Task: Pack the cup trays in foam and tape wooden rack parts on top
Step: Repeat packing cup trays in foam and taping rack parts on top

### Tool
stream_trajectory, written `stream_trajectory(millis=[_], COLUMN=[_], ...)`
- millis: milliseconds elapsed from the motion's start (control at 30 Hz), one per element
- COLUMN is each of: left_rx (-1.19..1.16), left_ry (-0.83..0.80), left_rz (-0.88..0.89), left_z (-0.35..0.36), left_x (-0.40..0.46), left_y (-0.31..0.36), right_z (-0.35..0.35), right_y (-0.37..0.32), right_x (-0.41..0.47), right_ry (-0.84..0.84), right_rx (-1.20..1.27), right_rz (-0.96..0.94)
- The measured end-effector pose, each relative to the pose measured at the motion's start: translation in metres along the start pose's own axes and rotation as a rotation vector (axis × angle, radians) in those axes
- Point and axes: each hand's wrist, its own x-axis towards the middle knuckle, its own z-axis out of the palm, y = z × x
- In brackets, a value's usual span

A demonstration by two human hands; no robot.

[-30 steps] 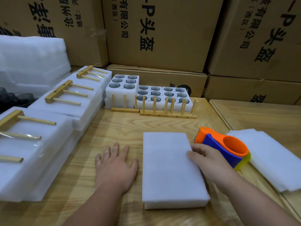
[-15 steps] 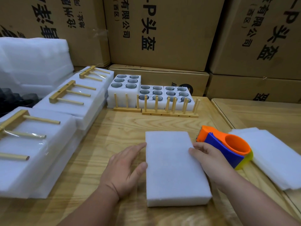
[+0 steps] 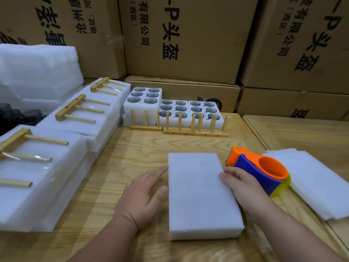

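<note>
A white foam block [image 3: 202, 195] lies flat on the wooden table [image 3: 132, 157] in front of me. My left hand [image 3: 143, 193] touches its left side with straight fingers and thumb. My right hand [image 3: 239, 184] presses against its right edge, fingertips bent onto the top. Three foam cup trays [image 3: 170, 106] with glass cups stand at the back. Loose wooden rack parts [image 3: 181, 127] with upright pegs stand in front of them. An orange and blue tape dispenser [image 3: 260, 171] lies right of the block, just behind my right hand.
Packed foam bundles [image 3: 62, 133] with wooden racks taped on top run along the left. Thin foam sheets [image 3: 317, 182] lie at the right across a table seam. A bag of foam [image 3: 35, 72] sits far left. Cardboard boxes [image 3: 185, 36] wall the back.
My left hand moved right from lying flat on the table to touching the block's left side. My right hand stayed at the right edge.
</note>
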Motion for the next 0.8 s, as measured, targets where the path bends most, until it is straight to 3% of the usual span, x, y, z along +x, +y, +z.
stream_trajectory(millis=[100,233,500,800], left_rx=[0.108,0.320,0.384,0.339], left_ry=[0.035,-0.070,-0.049,-0.026], left_rz=[-0.137,-0.349,-0.344,-0.323], left_z=[0.006,0.016,0.021,0.019], left_x=[0.005,0.016,0.017,0.021], left_y=[-0.002,-0.006,-0.011,-0.012], right_z=[-0.001,-0.004,0.003,0.046], right_y=[-0.004,-0.014,-0.055,-0.115], right_x=[0.000,0.005,0.036,0.117], right_ry=[0.047,0.093,0.058,-0.104], right_rx=[-0.064,-0.158,-0.397,-0.837], right_rz=[-0.031,-0.102,-0.306,-0.390])
